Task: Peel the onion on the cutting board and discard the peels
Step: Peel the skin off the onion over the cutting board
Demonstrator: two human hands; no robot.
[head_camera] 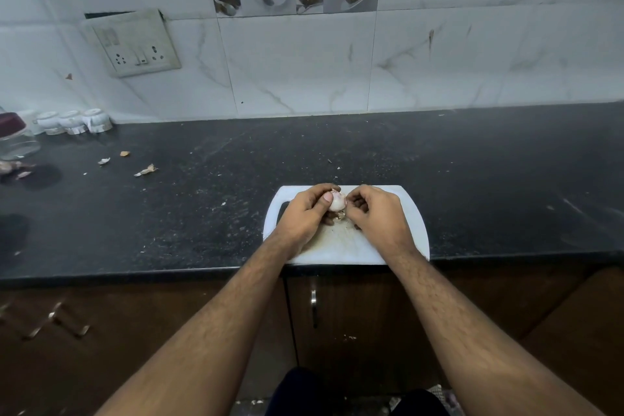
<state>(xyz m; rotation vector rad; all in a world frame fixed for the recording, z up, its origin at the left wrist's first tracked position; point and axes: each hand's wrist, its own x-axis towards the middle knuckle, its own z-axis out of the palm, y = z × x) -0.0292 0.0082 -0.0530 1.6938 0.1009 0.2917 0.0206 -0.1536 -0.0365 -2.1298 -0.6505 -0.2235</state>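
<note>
The onion [337, 202], small and pale with most of its skin off, sits just above the far half of the white cutting board [410, 213], caught between both hands. The left hand [305, 213] is wrapped around it, thumb pressed on the near side and fingers curled over the far side. The right hand [374, 213] is bunched with fingertips at the onion's right edge; whether it pinches a bit of skin I cannot tell. A few peel scraps [341, 215] lie on the board under the onion. The board rests at the front edge of the black counter [489, 179]. Well off to the left, loose peels [146, 170] lie scattered on the counter, near three upturned cups [72, 121] by the wall.
</note>
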